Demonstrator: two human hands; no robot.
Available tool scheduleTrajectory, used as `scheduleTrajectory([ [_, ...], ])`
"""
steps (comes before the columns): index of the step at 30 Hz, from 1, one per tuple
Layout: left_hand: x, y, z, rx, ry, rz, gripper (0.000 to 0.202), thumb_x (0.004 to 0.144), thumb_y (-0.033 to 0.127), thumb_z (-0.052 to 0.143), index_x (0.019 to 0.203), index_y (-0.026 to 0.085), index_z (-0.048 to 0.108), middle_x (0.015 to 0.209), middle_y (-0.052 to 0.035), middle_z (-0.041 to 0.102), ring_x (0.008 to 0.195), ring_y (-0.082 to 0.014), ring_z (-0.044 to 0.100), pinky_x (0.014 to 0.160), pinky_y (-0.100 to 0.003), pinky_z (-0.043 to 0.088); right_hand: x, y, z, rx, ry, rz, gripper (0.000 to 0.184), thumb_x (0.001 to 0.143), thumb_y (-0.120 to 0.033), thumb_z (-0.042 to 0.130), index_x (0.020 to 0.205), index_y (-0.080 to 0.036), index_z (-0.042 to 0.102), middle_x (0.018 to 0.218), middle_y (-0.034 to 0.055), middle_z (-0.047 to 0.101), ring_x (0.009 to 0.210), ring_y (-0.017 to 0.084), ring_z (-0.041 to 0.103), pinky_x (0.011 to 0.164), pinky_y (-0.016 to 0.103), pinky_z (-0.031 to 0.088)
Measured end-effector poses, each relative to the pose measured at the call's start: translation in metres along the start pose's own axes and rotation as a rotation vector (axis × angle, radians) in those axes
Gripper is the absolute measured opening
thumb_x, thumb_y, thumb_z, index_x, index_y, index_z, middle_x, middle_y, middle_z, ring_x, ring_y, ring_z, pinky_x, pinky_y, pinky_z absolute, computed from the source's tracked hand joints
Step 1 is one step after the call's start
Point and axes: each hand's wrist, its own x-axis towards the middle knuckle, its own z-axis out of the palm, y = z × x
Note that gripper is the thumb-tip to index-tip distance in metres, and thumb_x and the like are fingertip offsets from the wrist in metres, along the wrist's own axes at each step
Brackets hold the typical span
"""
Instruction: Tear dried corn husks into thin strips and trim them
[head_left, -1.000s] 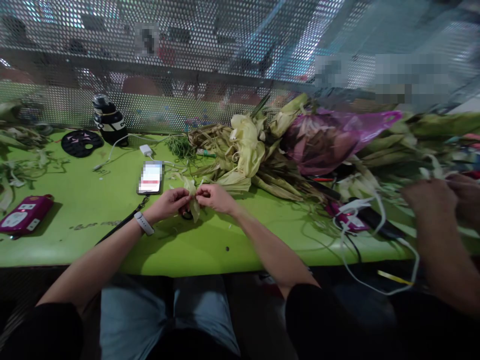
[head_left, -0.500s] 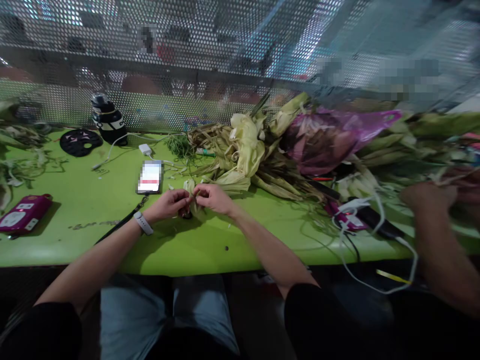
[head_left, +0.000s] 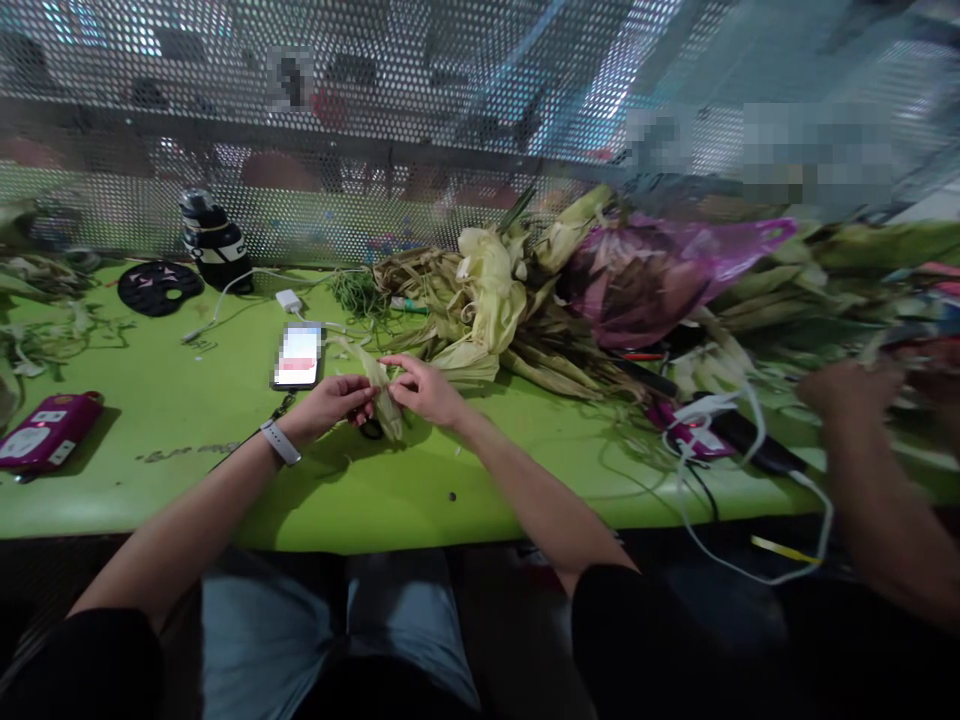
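A pale green corn husk slants between my hands above the green table. My left hand, with a white band on the wrist, pinches its middle from the left. On the other side, my right hand is closed on the same husk with thumb and fingers, the index finger stretched along it. Partly hidden under the husk is a small dark ring-shaped thing. Just beyond my left hand lies a phone with a lit screen.
A heap of dried corn husks and a purple plastic bag lie behind my right hand. A black bottle and magenta box stand left. At right are a white cable and another person's hand.
The husk is now turned more lengthwise and more of it shows above and below my fingers. My right index finger has stretched out along it. My left hand has shifted slightly left.
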Motion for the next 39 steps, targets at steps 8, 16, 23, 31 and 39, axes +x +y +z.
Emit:
scheduleTrajectory([
  [8,-0.003,0.003,0.005,0.049,0.007,-0.031,0.020,0.087,0.033,0.062,0.087,0.013,0.060,0.067,0.0006,0.063,0.054,-0.0076,0.055,0.054,-0.022,0.047,-0.004,-0.005,0.003,-0.404,0.099,-0.097,0.048,0.085,-0.023,0.049,0.132,-0.014,0.049,0.070,-0.0003,0.063,0.061,0.013,0.050,0.068,0.026,0.040],
  [16,-0.003,0.000,0.011,0.178,0.063,0.045,0.020,0.090,0.031,0.058,0.080,0.014,0.055,0.061,0.0017,0.058,0.050,-0.0087,0.055,0.052,-0.023,0.047,-0.007,-0.007,0.013,-0.542,0.054,-0.137,0.051,0.088,-0.023,0.047,0.137,-0.011,0.047,0.077,0.0050,0.065,0.063,0.016,0.054,0.067,0.027,0.040],
  [23,-0.001,-0.005,0.008,0.267,0.136,0.151,0.019,0.088,0.032,0.058,0.080,0.015,0.053,0.062,0.0011,0.058,0.049,-0.0086,0.054,0.049,-0.021,0.046,-0.007,-0.008,0.009,-0.354,0.157,-0.080,0.051,0.084,-0.026,0.053,0.133,-0.013,0.046,0.077,0.0023,0.068,0.066,0.015,0.058,0.070,0.027,0.043],
  [31,0.002,-0.010,0.004,0.303,0.126,0.172,0.019,0.089,0.033,0.056,0.081,0.016,0.054,0.062,0.0009,0.057,0.048,-0.0085,0.052,0.047,-0.021,0.045,-0.004,-0.009,-0.002,-0.201,0.107,0.023,0.020,0.081,-0.034,0.055,0.083,-0.016,0.063,0.074,0.0022,0.065,0.065,0.013,0.055,0.062,0.025,0.041],
  [39,0.001,-0.009,0.005,0.344,0.135,0.179,0.020,0.089,0.033,0.056,0.079,0.016,0.052,0.061,0.0013,0.057,0.048,-0.0085,0.053,0.047,-0.021,0.046,-0.002,-0.005,0.002,-0.212,0.078,0.009,0.018,0.080,-0.031,0.058,0.082,-0.015,0.066,0.072,0.0018,0.064,0.062,0.012,0.052,0.062,0.025,0.040],
])
